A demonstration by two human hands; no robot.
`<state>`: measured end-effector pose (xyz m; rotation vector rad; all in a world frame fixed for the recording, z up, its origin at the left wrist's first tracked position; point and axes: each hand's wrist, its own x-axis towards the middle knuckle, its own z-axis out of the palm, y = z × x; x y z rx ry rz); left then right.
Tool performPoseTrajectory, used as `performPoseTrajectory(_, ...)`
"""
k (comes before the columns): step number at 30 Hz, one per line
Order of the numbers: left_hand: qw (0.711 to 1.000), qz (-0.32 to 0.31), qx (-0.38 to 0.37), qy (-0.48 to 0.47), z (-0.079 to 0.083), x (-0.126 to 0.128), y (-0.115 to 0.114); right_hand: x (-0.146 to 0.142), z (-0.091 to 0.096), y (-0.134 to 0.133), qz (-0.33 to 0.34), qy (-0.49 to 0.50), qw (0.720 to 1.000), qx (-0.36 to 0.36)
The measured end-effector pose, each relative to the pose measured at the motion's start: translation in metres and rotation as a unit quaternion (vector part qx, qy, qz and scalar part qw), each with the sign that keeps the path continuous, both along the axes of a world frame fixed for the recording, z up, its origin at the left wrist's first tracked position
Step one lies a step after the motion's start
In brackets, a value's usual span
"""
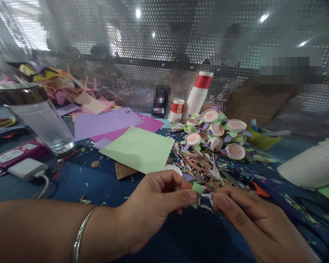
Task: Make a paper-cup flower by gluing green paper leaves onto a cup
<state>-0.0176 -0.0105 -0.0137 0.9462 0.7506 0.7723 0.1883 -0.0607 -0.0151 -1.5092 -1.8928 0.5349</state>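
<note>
My left hand [164, 199] pinches a small crumpled piece of green paper [199, 190] between thumb and fingertips. Close to its right, my right hand [249, 215] is closed with thumb and forefinger pressed together; what it holds, if anything, is too small to make out. Just behind the hands lies a heap of paper scraps and thin wires [203, 164]. Beyond that heap sit several cut paper cup bottoms [209, 116] with red line drawings and green and purple paper pieces around them. A light green sheet [142, 148] lies behind my left hand.
A glass of water [44, 120] stands at the left, near a magenta device [19, 155] and a white charger [27, 168]. Stacked paper cups [196, 96] lean at the back, before a perforated metal screen [142, 44]. More white cups [312, 162] lie at the right.
</note>
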Motion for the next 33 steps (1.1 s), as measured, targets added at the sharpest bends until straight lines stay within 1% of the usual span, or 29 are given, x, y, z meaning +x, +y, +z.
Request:
performPoseTrajectory(2,0.998,-0.028,0.041,0.036,0.0,-0.003,-0.001,0.001,0.001,0.001,-0.002,0.013,1.0,-0.006)
performPoseTrajectory(4,0.986,-0.08,0.109,0.099,0.001,-0.006,-0.004,0.0,0.003,0.002,-0.003,0.017,1.0,-0.006)
performPoseTrajectory(5,0.972,-0.113,0.153,0.135,0.001,-0.008,-0.006,0.0,0.004,0.003,-0.005,0.015,1.0,-0.003)
performPoseTrajectory(7,0.936,-0.174,0.246,0.184,0.003,-0.012,-0.01,-0.001,0.005,0.004,-0.008,0.009,1.0,0.0)
performPoseTrajectory(9,0.903,-0.211,0.322,0.188,0.004,-0.016,-0.013,-0.001,0.005,0.006,-0.004,-0.01,1.0,-0.008)
performPoseTrajectory(10,0.894,-0.217,0.346,0.183,0.006,-0.017,-0.014,0.0,0.004,0.006,0.002,-0.029,0.999,-0.015)
performPoseTrajectory(12,0.892,-0.201,0.361,0.185,0.009,-0.018,-0.015,0.002,0.0,0.007,0.025,-0.082,0.996,-0.024)
performPoseTrajectory(16,0.895,-0.172,0.347,0.221,0.013,-0.018,-0.012,0.007,-0.008,0.005,0.065,-0.175,0.982,-0.024)
performPoseTrajectory(18,0.882,-0.177,0.371,0.231,0.012,-0.018,-0.011,0.009,-0.011,0.003,0.073,-0.201,0.977,-0.007)
performPoseTrajectory(22,0.835,-0.22,0.446,0.235,0.005,-0.016,-0.009,0.01,-0.013,0.001,0.086,-0.239,0.965,0.07)
performPoseTrajectory(23,0.828,-0.23,0.456,0.231,0.003,-0.016,-0.009,0.01,-0.013,0.0,0.087,-0.251,0.959,0.095)
performPoseTrajectory(24,0.828,-0.234,0.457,0.226,0.003,-0.016,-0.01,0.01,-0.013,0.0,0.088,-0.262,0.954,0.119)
performPoseTrajectory(25,0.832,-0.233,0.451,0.222,0.003,-0.016,-0.01,0.01,-0.013,0.0,0.089,-0.272,0.948,0.138)
performPoseTrajectory(27,0.86,-0.213,0.408,0.219,0.003,-0.016,-0.011,0.01,-0.013,-0.001,0.091,-0.285,0.941,0.157)
performPoseTrajectory(29,0.908,-0.176,0.32,0.205,0.004,-0.015,-0.012,0.012,-0.015,-0.003,0.091,-0.292,0.939,0.158)
performPoseTrajectory(31,0.955,-0.137,0.208,0.159,0.004,-0.013,-0.011,0.015,-0.017,-0.006,0.082,-0.298,0.938,0.158)
performPoseTrajectory(33,0.982,-0.104,0.123,0.095,0.002,-0.009,-0.008,0.018,-0.022,-0.008,0.069,-0.302,0.937,0.16)
